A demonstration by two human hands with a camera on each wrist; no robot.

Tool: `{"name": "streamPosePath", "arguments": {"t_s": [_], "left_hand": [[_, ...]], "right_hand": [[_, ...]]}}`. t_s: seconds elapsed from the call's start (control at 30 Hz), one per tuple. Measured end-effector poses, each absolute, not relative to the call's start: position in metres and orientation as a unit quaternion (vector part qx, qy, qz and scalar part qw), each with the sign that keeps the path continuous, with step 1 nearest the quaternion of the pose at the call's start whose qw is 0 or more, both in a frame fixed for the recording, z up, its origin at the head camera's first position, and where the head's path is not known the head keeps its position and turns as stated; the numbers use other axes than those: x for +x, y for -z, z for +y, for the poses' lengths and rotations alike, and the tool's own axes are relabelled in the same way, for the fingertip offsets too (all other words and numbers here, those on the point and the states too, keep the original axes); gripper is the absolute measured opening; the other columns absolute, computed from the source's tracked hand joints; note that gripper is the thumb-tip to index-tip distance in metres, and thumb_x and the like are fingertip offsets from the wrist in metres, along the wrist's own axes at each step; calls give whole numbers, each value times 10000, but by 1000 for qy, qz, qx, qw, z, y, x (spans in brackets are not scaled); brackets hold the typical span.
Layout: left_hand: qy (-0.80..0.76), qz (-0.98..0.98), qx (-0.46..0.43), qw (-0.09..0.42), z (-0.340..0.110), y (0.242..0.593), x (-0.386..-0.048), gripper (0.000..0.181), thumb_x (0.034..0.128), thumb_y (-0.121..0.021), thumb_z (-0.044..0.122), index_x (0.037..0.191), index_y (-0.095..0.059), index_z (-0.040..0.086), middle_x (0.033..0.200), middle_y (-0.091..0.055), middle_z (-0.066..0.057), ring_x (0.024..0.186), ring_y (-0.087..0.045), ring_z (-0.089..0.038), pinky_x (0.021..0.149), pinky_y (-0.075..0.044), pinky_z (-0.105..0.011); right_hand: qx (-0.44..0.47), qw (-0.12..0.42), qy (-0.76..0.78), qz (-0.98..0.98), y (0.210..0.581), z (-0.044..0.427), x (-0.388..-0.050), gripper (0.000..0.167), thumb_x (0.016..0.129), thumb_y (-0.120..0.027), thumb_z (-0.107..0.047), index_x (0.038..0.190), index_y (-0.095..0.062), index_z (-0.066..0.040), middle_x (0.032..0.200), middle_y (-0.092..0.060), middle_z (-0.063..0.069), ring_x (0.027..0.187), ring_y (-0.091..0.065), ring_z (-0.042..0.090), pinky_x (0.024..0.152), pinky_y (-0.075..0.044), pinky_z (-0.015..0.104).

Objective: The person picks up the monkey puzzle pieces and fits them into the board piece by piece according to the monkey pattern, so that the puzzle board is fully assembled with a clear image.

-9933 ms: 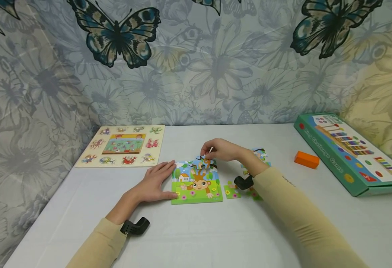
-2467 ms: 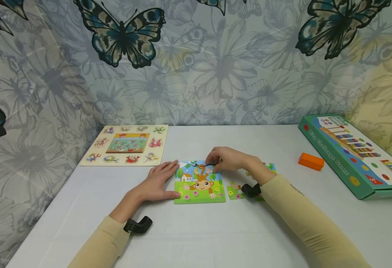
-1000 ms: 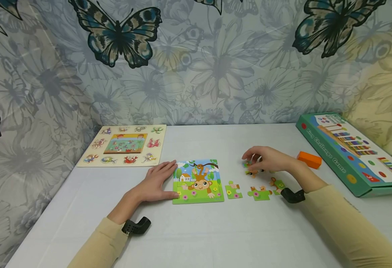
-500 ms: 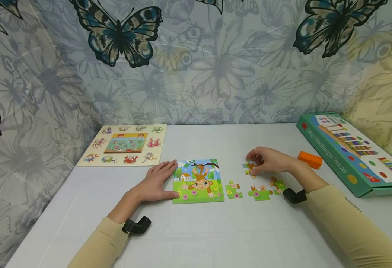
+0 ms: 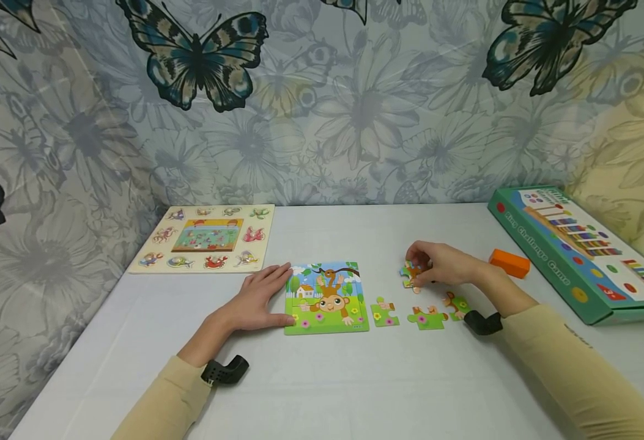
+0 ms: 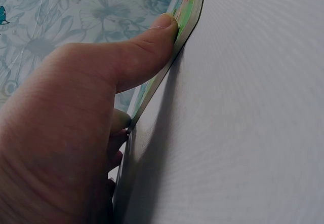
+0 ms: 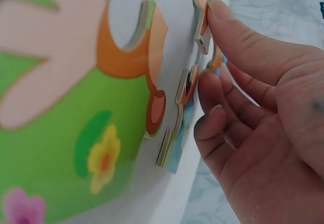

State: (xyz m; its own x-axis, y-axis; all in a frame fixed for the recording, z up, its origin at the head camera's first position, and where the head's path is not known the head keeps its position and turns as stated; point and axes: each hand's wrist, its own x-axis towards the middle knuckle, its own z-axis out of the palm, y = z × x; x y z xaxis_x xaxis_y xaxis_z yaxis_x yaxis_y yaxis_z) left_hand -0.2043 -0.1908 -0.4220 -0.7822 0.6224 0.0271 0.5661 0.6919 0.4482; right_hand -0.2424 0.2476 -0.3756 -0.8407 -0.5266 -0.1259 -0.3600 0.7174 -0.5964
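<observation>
A square monkey jigsaw puzzle (image 5: pixel 326 299) lies at the middle of the table. My left hand (image 5: pixel 255 299) rests along its left side with fingers extended. In the left wrist view, the thumb (image 6: pixel 147 51) presses on top of the board's edge. Right of the puzzle, my right hand (image 5: pixel 448 263) pinches a small blue and brown puzzle piece (image 5: pixel 410 278) between thumb and fingers, low over the table. Seen from the right wrist, the thumb (image 7: pixel 248 46) touches a piece's edge, and another piece (image 7: pixel 185 102) lies close to the fingertips. The palm partly hides pieces beneath it.
Loose green pieces lie nearer the person: one beside the puzzle (image 5: pixel 384 315), another further right (image 5: pixel 427 319), and a third (image 5: pixel 456 305) by the right wrist camera. Behind stand a sea-animal board (image 5: pixel 206 263), an orange block (image 5: pixel 509 263) and a green game box (image 5: pixel 575 256).
My right hand has left the puzzle's upper right, where the branch piece now sits in place, and gone right to the loose pieces. Lately it shifted slightly right. The left hand stayed put.
</observation>
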Motion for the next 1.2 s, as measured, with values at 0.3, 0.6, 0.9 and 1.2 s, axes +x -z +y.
{"name": "streamPosePath", "arguments": {"t_s": [0.3, 0.6, 0.9, 1.2], "left_hand": [[-225, 917, 325, 59, -191, 422, -203, 1002, 843, -736, 555, 1591, -300, 51, 1662, -213, -77, 1512, -157, -336, 1117, -164, -596], [-222, 916, 331, 52, -192, 421, -205, 1005, 846, -724, 579, 1583, -314, 32, 1654, -235, -106, 1501, -180, -360, 1107, -170, -612], [-222, 917, 325, 61, -191, 420, -204, 1019, 843, -725, 584, 1593, -290, 48, 1663, -210, -79, 1510, -159, -341, 1120, -157, -598], [-226, 915, 328, 58, -191, 419, -204, 1012, 847, -729, 575, 1586, -302, 31, 1657, -226, -96, 1505, -170, -359, 1112, -164, -611]], "right_hand": [[-268, 158, 325, 893, 367, 254, -244, 209, 940, -722, -67, 1117, -620, -21, 882, -564, 36, 797, -543, 209, 677, -473, 287], [-281, 180, 365, 869, 358, 248, -246, 180, 982, -665, -70, 1133, -621, 17, 860, -576, 56, 765, -539, 249, 681, -470, 299], [-290, 179, 364, 867, 364, 213, -251, 183, 972, -682, -76, 1132, -632, -1, 883, -577, 47, 790, -523, 215, 684, -449, 291], [-339, 182, 378, 842, 370, 169, -251, 168, 962, -679, -34, 1115, -627, 14, 870, -612, 39, 778, -554, 204, 703, -478, 312]]}}
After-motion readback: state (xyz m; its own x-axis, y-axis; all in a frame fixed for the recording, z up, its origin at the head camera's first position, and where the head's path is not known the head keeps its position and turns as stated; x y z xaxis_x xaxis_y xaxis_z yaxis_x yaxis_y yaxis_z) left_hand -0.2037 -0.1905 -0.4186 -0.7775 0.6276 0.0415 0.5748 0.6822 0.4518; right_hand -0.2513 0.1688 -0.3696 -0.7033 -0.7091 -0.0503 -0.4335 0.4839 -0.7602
